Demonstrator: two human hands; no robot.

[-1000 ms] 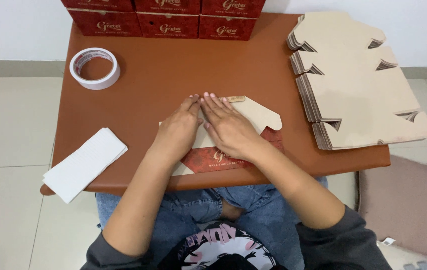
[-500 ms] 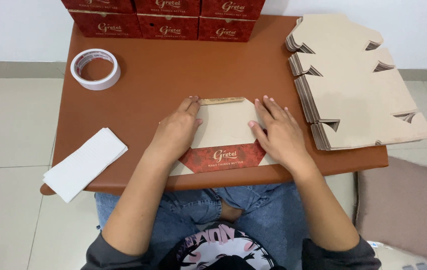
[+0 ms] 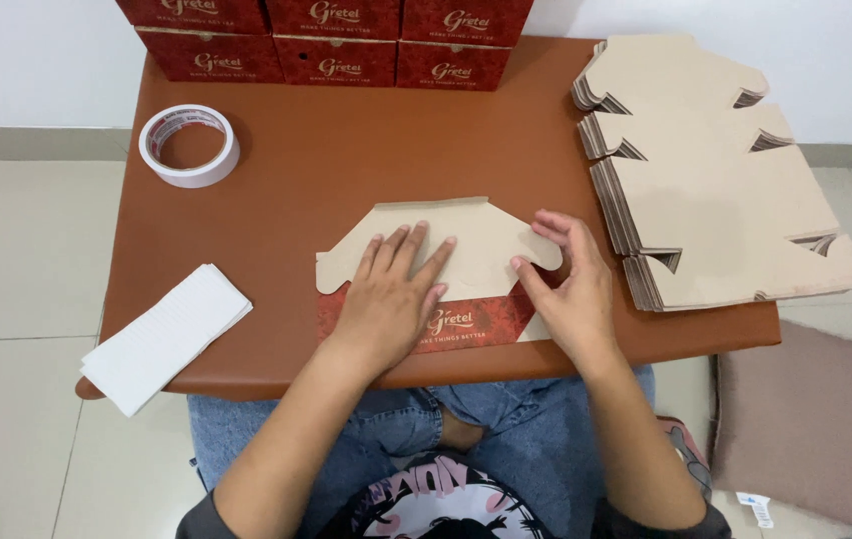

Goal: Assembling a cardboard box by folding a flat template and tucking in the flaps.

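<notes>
Both hands (image 3: 481, 294) press open-palmed on one flat beige box blank (image 3: 466, 240) with a red panel.

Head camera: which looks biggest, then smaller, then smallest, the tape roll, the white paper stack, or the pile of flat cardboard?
1. Cardboard pile, clearly largest.
2. White paper stack.
3. Tape roll, smallest, though not far behind the paper.

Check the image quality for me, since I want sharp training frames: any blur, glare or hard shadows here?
Head view: evenly lit and sharp; left hand and right hand on the flat carton blank show no motion blur; soft shadows only; faint sheen on the brown table, no glare.
</notes>
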